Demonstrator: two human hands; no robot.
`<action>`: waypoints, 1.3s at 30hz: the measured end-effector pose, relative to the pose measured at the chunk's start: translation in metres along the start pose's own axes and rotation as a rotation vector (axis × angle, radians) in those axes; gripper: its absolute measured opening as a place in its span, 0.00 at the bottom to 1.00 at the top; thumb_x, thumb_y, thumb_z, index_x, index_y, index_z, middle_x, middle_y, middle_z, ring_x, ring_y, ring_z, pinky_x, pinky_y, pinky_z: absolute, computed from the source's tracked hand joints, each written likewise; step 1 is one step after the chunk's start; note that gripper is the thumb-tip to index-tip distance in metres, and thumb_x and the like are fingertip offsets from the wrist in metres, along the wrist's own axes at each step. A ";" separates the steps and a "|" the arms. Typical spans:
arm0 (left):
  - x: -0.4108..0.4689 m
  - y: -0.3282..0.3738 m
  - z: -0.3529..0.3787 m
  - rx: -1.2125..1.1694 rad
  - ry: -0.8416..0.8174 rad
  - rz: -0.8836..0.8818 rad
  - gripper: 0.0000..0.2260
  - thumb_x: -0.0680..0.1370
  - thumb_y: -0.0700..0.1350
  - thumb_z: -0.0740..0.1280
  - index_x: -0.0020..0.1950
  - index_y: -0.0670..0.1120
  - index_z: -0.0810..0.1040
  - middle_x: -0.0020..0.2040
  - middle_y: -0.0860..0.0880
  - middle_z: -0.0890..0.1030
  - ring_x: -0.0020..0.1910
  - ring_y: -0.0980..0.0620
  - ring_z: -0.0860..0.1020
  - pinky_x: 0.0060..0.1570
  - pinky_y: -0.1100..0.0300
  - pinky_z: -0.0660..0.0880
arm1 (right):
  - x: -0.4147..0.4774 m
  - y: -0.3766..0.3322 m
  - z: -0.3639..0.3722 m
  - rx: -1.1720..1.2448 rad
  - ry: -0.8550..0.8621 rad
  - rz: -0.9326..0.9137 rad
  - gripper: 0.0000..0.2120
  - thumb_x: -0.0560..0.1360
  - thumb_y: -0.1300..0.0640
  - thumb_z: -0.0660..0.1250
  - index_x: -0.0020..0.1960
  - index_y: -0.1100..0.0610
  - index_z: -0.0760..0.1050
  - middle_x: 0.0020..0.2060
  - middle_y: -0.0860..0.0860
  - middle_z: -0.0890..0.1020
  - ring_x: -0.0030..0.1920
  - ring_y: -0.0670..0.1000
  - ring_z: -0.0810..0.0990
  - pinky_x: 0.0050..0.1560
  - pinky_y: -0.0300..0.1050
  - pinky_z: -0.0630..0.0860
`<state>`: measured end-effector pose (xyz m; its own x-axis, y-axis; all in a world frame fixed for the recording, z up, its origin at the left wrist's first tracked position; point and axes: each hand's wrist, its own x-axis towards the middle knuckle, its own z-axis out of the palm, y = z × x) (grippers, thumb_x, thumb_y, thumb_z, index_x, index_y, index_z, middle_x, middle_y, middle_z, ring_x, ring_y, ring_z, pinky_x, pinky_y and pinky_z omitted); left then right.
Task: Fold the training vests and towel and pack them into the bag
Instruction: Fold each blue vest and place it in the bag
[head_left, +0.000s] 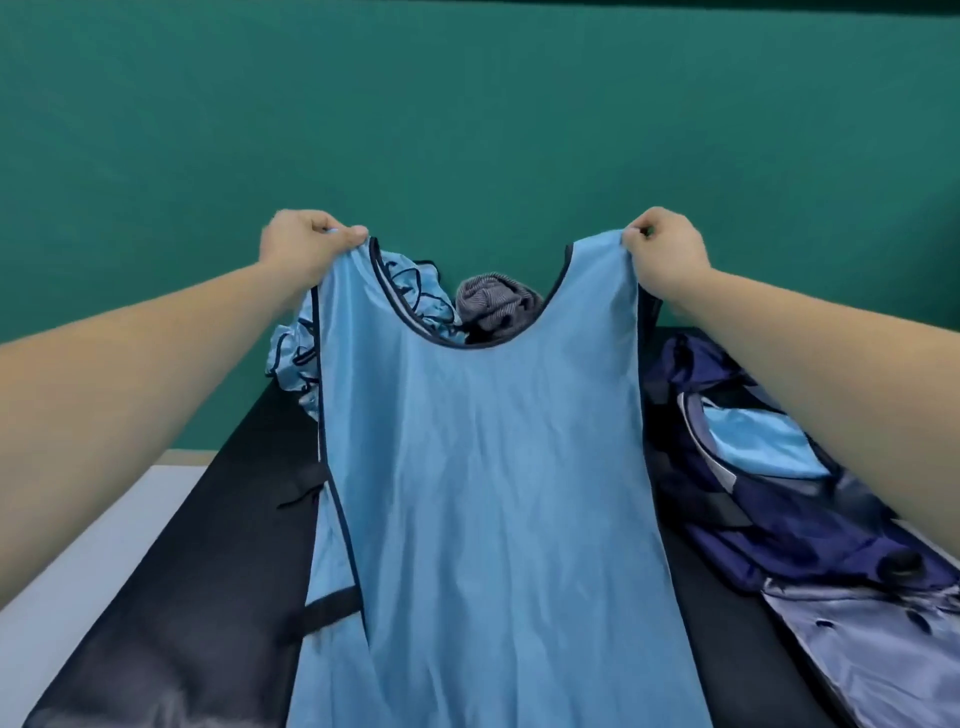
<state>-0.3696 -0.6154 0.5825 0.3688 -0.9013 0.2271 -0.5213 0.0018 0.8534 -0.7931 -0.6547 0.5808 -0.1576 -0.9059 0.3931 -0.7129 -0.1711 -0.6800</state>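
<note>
Head view: left hand (306, 244) pinches the left shoulder strap of a light-blue vest (483, 467) and right hand (662, 249) pinches the right strap, fingers curled tight on the fabric. That vest hangs spread out in the middle, draping down over the black table (208, 519). Behind it, far side, there's a crumpled vest (415, 291) and a grey towel (493, 306). Navy bag (779, 519) lies open on the right with light-blue cloth (753, 441) inside.
</note>
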 end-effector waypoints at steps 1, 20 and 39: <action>0.011 -0.001 0.003 0.006 0.015 0.008 0.16 0.77 0.59 0.77 0.49 0.47 0.86 0.37 0.53 0.79 0.33 0.53 0.67 0.31 0.61 0.68 | 0.007 0.003 0.004 0.002 0.012 0.005 0.11 0.84 0.55 0.60 0.58 0.57 0.79 0.53 0.50 0.81 0.50 0.53 0.77 0.44 0.45 0.70; 0.046 -0.091 0.103 0.269 -0.044 0.101 0.21 0.76 0.63 0.76 0.57 0.48 0.84 0.54 0.42 0.84 0.33 0.55 0.70 0.32 0.56 0.65 | 0.009 0.102 0.136 -0.217 -0.100 0.084 0.08 0.80 0.52 0.67 0.54 0.51 0.84 0.50 0.52 0.86 0.50 0.57 0.84 0.50 0.48 0.80; -0.197 -0.109 0.082 0.536 -0.549 0.383 0.19 0.80 0.51 0.72 0.70 0.55 0.74 0.68 0.55 0.72 0.66 0.52 0.75 0.66 0.50 0.74 | -0.214 0.071 0.122 -0.168 -0.488 0.009 0.28 0.82 0.51 0.68 0.80 0.55 0.69 0.77 0.55 0.73 0.77 0.56 0.70 0.78 0.54 0.65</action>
<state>-0.4479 -0.4737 0.4064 -0.2596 -0.9626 0.0774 -0.8781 0.2686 0.3959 -0.7267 -0.5200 0.3732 0.1448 -0.9891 0.0262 -0.8192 -0.1347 -0.5574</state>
